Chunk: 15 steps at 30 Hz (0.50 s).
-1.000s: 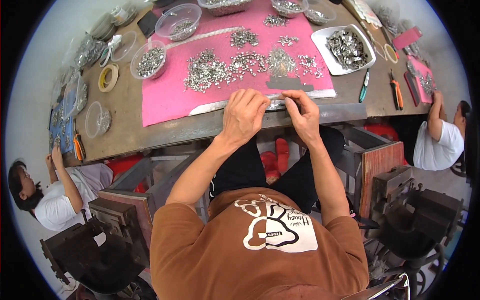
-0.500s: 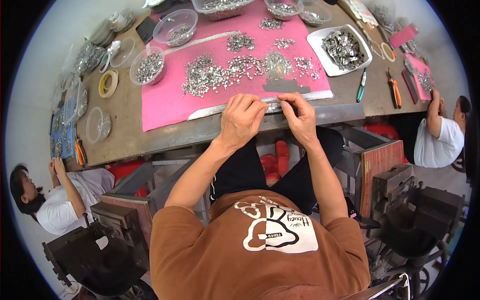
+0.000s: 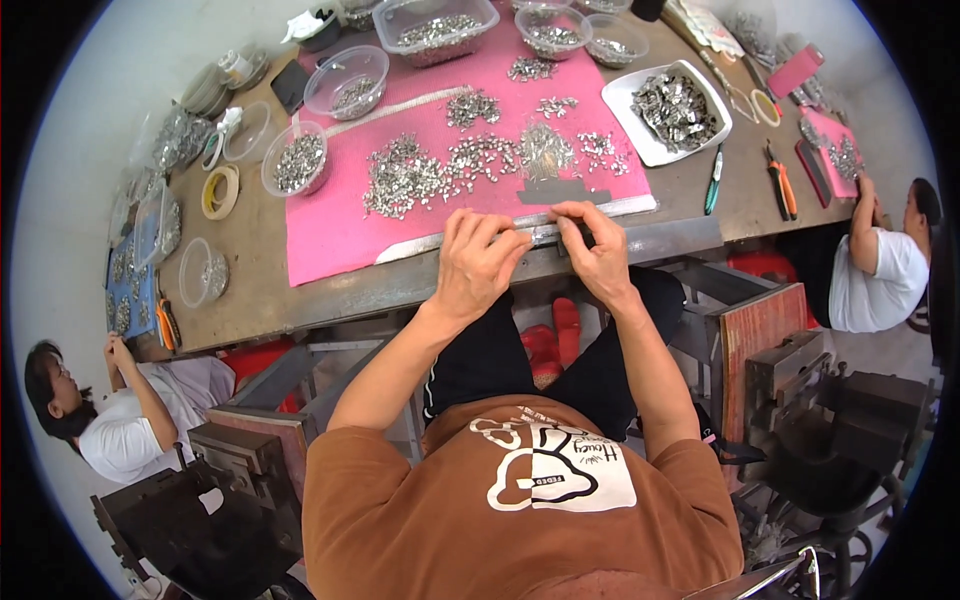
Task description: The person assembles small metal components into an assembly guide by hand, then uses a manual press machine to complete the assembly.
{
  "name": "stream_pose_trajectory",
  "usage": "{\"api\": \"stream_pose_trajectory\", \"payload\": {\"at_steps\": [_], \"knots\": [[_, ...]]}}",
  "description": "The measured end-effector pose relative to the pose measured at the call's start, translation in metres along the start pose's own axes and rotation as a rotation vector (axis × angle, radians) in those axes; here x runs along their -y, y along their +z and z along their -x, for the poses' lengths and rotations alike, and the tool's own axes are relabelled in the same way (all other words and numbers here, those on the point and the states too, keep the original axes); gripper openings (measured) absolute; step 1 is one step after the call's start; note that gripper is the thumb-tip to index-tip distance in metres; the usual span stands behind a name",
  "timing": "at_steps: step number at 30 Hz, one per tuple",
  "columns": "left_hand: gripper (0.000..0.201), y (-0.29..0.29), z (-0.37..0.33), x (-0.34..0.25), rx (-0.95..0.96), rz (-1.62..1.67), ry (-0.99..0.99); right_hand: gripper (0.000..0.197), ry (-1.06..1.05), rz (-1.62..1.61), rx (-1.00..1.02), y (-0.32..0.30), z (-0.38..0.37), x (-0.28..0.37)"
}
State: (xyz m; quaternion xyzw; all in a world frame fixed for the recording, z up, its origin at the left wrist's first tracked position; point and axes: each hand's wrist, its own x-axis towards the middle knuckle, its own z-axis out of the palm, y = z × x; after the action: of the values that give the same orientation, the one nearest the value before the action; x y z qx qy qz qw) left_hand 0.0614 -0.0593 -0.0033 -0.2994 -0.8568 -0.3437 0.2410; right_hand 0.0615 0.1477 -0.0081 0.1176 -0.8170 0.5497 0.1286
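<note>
Lying crosswise, metal strip (image 3: pixel 545 232)

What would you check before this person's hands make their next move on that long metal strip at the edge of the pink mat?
1. Both hands on the strip: left hand and right hand rest on the metal strip. Ok.
2. Strip lies flat along the near edge of the pink mat. Ok.
3. Small metal pieces within reach, heaped just beyond the hands. Ok.
4. Firm pinch on the strip: fingertips hide it. Cannot tell.
5. White tray of parts clear of the hands. Ok.
</note>
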Motion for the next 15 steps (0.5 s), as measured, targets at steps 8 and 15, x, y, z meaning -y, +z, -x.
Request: {"api": "stream_pose_trajectory", "payload": {"at_steps": [8, 15], "knots": [[0.064, 0.016, -0.047, 0.020, 0.193, -0.054, -0.067, 0.049, -0.316, 0.494, 0.164, -0.005, -0.049, -0.011], [0.055, 0.009, -0.038, 0.027, 0.426, -0.126, -0.015, 0.050, -0.322, 0.608, 0.278, -0.028, -0.034, -0.012]]}}
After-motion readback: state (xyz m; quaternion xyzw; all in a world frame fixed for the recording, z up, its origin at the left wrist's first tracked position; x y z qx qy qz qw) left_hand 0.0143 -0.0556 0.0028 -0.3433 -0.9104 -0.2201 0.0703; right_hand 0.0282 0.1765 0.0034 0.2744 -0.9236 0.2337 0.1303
